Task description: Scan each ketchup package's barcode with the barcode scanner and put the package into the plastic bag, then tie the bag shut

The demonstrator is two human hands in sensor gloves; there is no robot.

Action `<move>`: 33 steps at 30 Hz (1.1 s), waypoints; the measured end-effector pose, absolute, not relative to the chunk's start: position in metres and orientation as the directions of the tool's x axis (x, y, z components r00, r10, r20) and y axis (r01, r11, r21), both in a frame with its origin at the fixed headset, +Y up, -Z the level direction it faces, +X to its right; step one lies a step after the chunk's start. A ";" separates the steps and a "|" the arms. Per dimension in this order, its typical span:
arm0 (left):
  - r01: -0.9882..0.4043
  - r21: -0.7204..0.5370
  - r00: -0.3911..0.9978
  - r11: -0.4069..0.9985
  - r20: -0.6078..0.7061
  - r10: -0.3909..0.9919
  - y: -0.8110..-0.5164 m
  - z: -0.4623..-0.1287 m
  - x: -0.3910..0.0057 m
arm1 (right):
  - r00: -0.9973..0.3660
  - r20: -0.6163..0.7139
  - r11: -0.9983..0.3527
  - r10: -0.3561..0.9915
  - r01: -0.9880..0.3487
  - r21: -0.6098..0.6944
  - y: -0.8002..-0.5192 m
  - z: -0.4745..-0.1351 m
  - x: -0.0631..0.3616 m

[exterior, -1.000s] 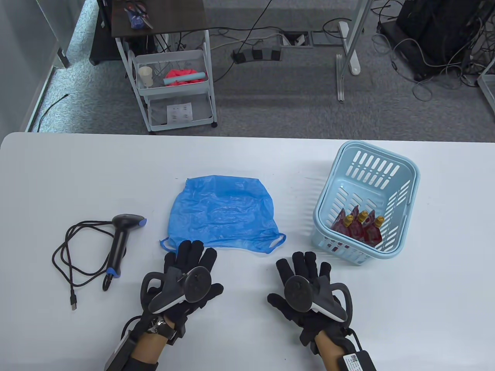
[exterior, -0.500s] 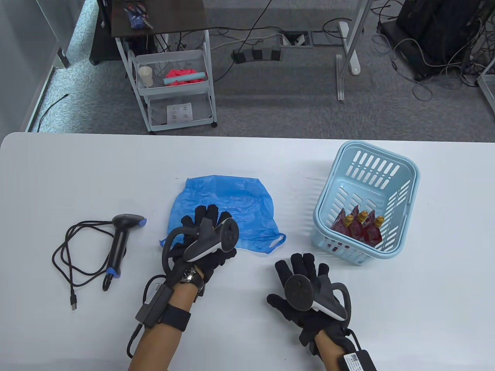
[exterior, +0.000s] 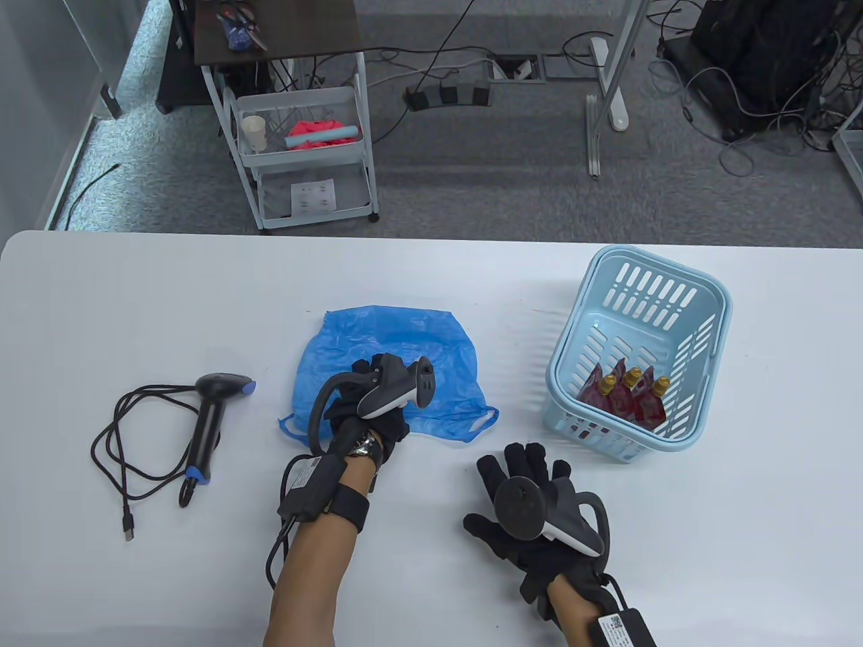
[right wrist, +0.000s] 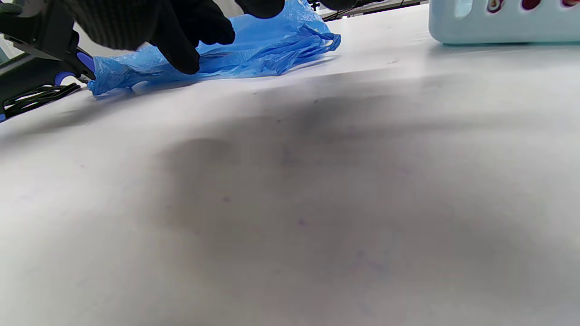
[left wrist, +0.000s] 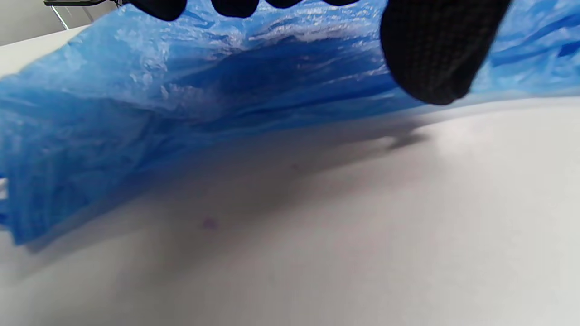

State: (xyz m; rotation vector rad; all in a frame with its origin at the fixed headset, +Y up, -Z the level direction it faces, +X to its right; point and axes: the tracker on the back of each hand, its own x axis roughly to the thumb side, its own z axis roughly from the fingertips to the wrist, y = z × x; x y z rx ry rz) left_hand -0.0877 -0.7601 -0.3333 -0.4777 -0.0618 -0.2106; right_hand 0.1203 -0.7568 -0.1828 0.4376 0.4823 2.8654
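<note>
A flat blue plastic bag (exterior: 391,344) lies mid-table. My left hand (exterior: 367,381) reaches down onto its near edge; in the left wrist view the fingertips (left wrist: 235,5) touch the bag (left wrist: 181,90), and the thumb (left wrist: 435,54) hangs apart in front of it, holding nothing. My right hand (exterior: 529,482) rests flat on the table with fingers spread, right of the bag (right wrist: 263,45). A black barcode scanner (exterior: 212,418) lies to the left. Several red ketchup packages (exterior: 623,401) stand in a light blue basket (exterior: 701,283) on the right.
The scanner's black cable (exterior: 128,445) coils on the table left of the scanner. A white trolley (exterior: 303,148) stands on the floor beyond the far table edge. The basket wall (right wrist: 498,27) shows in the right wrist view.
My left hand has moved forward from the table in front of the bag onto the bag's near edge and tipped its fingers down. The right hand has stayed almost still.
</note>
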 end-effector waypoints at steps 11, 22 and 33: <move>0.098 -0.496 0.995 0.863 0.048 -0.086 -0.771 -0.349 -0.094 | -0.934 0.244 -0.923 0.261 -0.168 0.346 -0.756 -0.184 0.123; 0.078 -0.450 0.996 0.889 -0.012 -0.093 -0.771 -0.363 -0.098 | -0.935 0.226 -0.922 0.274 -0.189 0.337 -0.755 -0.186 0.128; 0.025 -0.307 0.999 0.951 0.052 -0.009 -0.711 -0.350 -0.111 | -0.935 0.226 -0.927 0.272 -0.192 0.322 -0.754 -0.186 0.131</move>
